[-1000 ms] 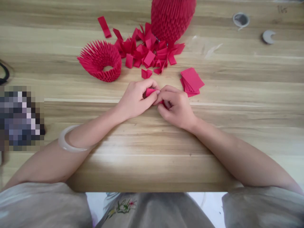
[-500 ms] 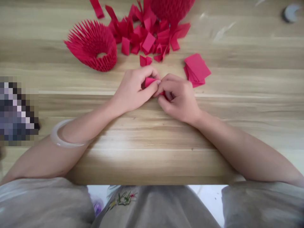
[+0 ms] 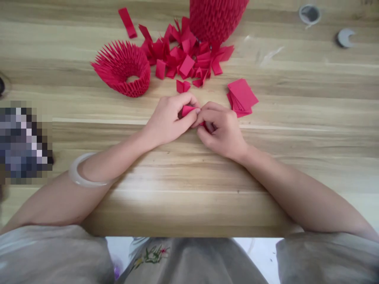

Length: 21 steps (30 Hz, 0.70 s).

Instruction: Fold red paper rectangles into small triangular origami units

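My left hand and my right hand meet at the middle of the wooden table, both pinched on one small red paper piece. Fingertips touch over the paper, and most of it is hidden between them. A white bangle sits on my left forearm. Just right of my right hand lies a stack of flat red paper rectangles.
A ring of interlocked red folded pieces stands at the back left. A heap of loose folded red pieces lies behind my hands, with a tall red folded-paper body beyond it. Two small grey objects sit far right.
My hands have stayed together on the red paper piece. Only the view has shifted a little, down and then back up.
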{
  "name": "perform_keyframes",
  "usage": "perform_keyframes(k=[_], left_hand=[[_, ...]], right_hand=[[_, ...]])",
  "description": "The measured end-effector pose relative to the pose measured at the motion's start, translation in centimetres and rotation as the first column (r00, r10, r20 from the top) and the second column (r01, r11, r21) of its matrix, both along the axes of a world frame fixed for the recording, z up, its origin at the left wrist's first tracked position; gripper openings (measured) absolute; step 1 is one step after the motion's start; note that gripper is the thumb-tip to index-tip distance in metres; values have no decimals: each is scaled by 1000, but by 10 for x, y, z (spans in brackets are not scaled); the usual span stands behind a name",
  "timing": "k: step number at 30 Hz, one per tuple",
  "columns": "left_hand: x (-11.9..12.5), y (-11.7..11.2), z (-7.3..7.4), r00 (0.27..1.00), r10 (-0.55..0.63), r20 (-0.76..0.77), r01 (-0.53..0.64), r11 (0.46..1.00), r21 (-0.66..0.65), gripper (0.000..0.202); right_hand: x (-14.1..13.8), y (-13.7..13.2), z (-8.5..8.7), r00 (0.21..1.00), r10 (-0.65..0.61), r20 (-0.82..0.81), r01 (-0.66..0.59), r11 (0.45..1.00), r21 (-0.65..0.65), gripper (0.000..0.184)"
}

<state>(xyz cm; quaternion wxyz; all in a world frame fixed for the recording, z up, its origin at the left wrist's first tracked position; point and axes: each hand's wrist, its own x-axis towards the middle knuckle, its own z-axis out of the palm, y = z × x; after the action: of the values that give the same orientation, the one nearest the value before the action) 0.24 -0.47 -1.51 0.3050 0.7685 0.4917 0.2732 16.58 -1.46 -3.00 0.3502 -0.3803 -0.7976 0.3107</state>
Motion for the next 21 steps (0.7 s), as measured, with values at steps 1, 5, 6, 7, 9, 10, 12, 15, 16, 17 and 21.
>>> perform_keyframes(k=[1, 5, 6, 7, 9, 10, 12, 15, 16, 17, 21], left_hand=[[0, 0, 0, 1000, -2, 2, 2, 1000, 2, 10], [0, 1, 0, 1000, -11, 17, 11, 1000, 20, 9], [0, 1, 0, 1000, -14, 18, 13, 1000, 24, 9], [0, 1, 0, 1000, -16, 19, 15, 1000, 27, 9], [0, 1, 0, 1000, -20, 19, 19, 999, 29, 10], [-1, 1, 0, 1000, -22, 17, 21, 999, 29, 10], [-1, 1, 0, 1000, -24, 12, 23, 999, 31, 11], [-1, 1, 0, 1000, -27, 12, 26, 999, 35, 11], [-1, 1, 0, 1000, -27, 13, 27, 999, 35, 11], [-1, 0, 0, 1000, -27, 15, 27, 999, 35, 11], [-1, 0, 0, 999, -26, 18, 26, 999, 32, 11]], right_hand=[[0, 0, 0, 1000, 0, -5, 0, 1000, 2, 14], [-1, 0, 2, 1000, 1, -22, -1, 1000, 5, 14], [-1, 0, 2, 1000, 2, -23, -2, 1000, 8, 14], [-1, 0, 3, 1000, 2, -23, -2, 1000, 10, 14], [-1, 0, 3, 1000, 3, -21, -3, 1000, 15, 15], [-1, 0, 3, 1000, 3, -21, -3, 1000, 17, 15], [-1, 0, 3, 1000, 2, -21, -2, 1000, 19, 15], [-1, 0, 3, 1000, 0, -20, 1, 1000, 21, 15], [-1, 0, 3, 1000, -3, -19, 3, 1000, 22, 15], [-1, 0, 3, 1000, -5, -18, 5, 1000, 22, 15], [-1, 0, 3, 1000, -5, -12, 5, 1000, 16, 15]])
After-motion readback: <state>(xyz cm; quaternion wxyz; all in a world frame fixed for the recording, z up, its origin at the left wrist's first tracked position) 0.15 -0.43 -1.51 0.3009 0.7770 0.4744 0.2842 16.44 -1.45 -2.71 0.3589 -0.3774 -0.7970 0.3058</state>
